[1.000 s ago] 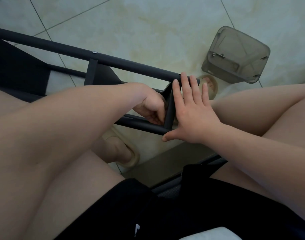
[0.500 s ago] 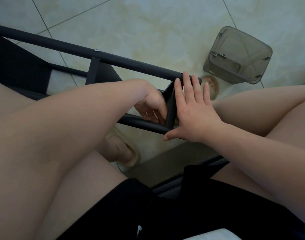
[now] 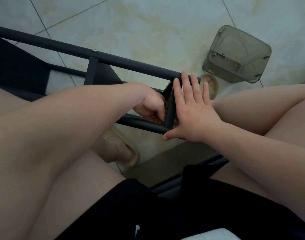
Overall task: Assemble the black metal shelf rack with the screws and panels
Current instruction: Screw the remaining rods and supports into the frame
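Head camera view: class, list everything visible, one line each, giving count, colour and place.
Rack frame: one, black, lying across the floor.
Screw: one, silver, on the frame's far side.
Panels: two, black, inside the frame, left.
Container: one, grey see-through, floor, upper right.
Floor: pale tiles, throughout.
Slippers: two, beige, on the feet below the frame.
Shorts: one, black, bottom edge.
Left hand: one, fingers curled beside the end bar; contents hidden.
Right hand: one, flat against the end bar.
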